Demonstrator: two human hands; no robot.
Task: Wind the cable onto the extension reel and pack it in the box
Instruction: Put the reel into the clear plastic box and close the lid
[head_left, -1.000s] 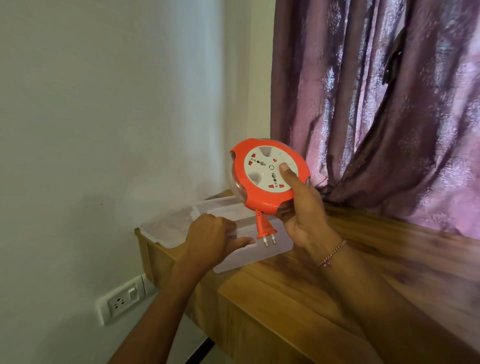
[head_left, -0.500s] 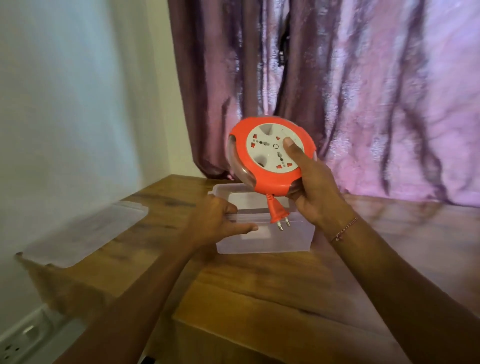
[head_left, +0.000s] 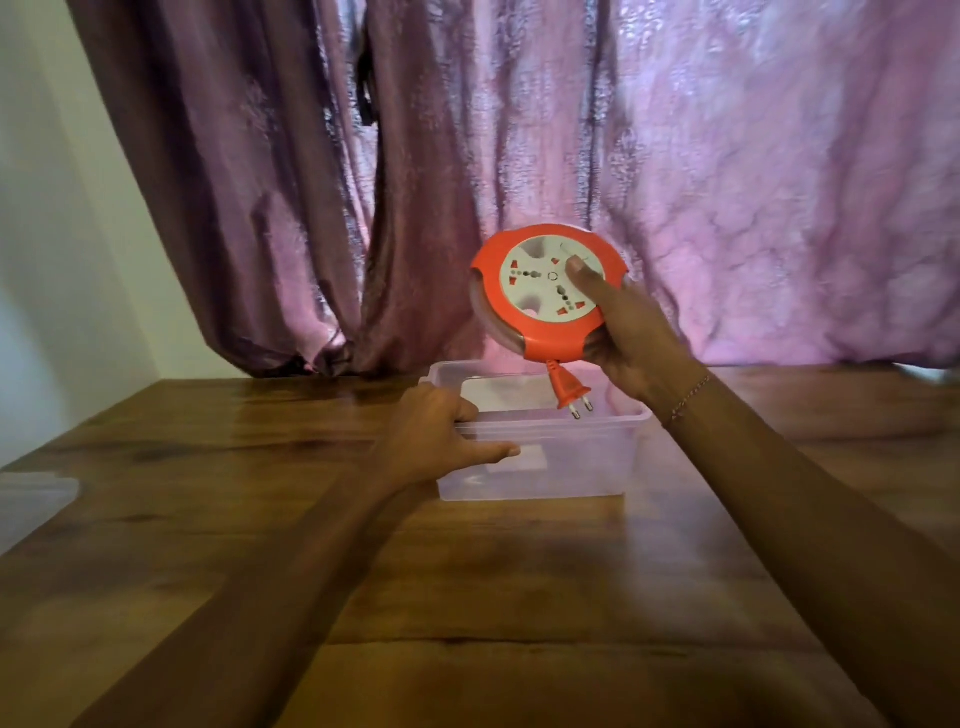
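Observation:
A round orange extension reel (head_left: 535, 306) with a white socket face hangs tilted in the air, gripped by my right hand (head_left: 631, 338), thumb on the white face. Its cable is wound in; only the orange plug (head_left: 569, 392) dangles from the bottom, over the open box. The clear plastic box (head_left: 561, 457) stands on the wooden table directly below the reel, with nothing visible inside. My left hand (head_left: 436, 441) holds the box's near left corner, thumb along the front wall and fingers over the rim.
The box's clear lid (head_left: 31, 499) lies at the table's (head_left: 467, 571) far left edge. A purple curtain (head_left: 519, 156) hangs right behind the table, and a white wall (head_left: 47, 208) stands at the left.
The view has swung right, so the box now sits centred. The reel stays in my right hand above the box; my left hand keeps its hold on the box corner.

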